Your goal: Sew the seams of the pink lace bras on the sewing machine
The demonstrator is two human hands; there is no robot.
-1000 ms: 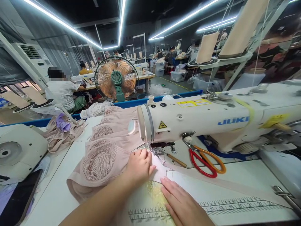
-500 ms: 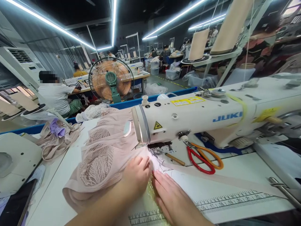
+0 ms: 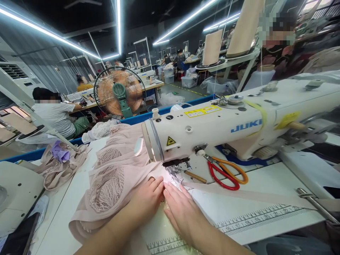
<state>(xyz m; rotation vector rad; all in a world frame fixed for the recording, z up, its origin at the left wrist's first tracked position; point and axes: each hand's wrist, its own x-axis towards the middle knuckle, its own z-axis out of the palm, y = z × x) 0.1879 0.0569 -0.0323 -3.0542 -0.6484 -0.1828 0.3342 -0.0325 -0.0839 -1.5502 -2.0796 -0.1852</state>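
My left hand (image 3: 147,200) lies with curled fingers on pale pink fabric just in front of the presser foot (image 3: 174,172) of a white JUKI sewing machine (image 3: 212,129). My right hand (image 3: 181,209) rests flat beside it, fingers stretched toward the needle, pressing the same piece. The two hands touch side by side. A chain of pink lace bra cups (image 3: 110,180) trails off to the left behind the left hand. A pink elastic strip (image 3: 239,194) runs to the right from the foot.
Red and orange scissors (image 3: 225,173) and a wooden-handled tool (image 3: 196,176) lie under the machine arm. A printed ruler (image 3: 265,216) runs along the table's front edge. More pink pieces (image 3: 60,163) are heaped left. A fan (image 3: 118,92) stands behind; other people sew at far tables.
My right hand has slid forward and left until it lies against my left hand at the presser foot. The camera has shifted, so the machine appears further left.
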